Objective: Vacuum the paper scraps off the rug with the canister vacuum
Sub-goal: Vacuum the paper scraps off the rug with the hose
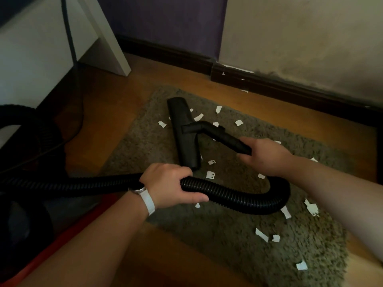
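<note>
A shaggy grey-brown rug (223, 237) lies on the wooden floor with several white paper scraps (261, 235) scattered over it. The black floor nozzle (183, 131) rests on the rug's far part, with a short black tube (221, 137) running back from it. My right hand (265, 156) is shut around the near end of that tube. My left hand (172, 185), with a white watch on the wrist, grips the black ribbed hose (238, 197), which curves in a loop under my right hand. The canister (27, 220) is a dark shape at the left edge, mostly hidden.
A white furniture leg (107, 38) and panel stand at the upper left. A dark skirting board (269, 83) runs along the far wall, with a few scraps on the floor beside it. A thin black cable (70, 38) hangs down at the left. Something red (68, 241) lies under my left forearm.
</note>
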Tool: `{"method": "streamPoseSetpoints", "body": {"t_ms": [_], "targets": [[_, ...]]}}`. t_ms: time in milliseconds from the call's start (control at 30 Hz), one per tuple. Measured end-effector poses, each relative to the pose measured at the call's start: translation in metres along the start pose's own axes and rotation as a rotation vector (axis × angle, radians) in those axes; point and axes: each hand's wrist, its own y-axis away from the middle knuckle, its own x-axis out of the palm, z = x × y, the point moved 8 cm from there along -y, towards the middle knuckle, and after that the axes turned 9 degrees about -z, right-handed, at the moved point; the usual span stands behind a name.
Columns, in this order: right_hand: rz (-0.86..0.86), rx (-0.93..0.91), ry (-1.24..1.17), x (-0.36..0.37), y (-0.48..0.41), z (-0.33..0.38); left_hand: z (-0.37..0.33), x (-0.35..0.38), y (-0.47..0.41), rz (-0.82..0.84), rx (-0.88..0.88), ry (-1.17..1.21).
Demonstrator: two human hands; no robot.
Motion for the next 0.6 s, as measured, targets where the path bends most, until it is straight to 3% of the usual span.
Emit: {"method": "streamPoseSetpoints", "body": {"t_ms": [267,600], "targets": [[-0.007,-0.133,0.125,-0.001,-0.050,0.046,0.008,-0.006,0.012,-0.020,-0.028,0.006],[0.008,-0.116,0.298,-0.006,-0.100,0.095,0.024,-0.019,0.023,-0.138,-0.086,0.060]]}}
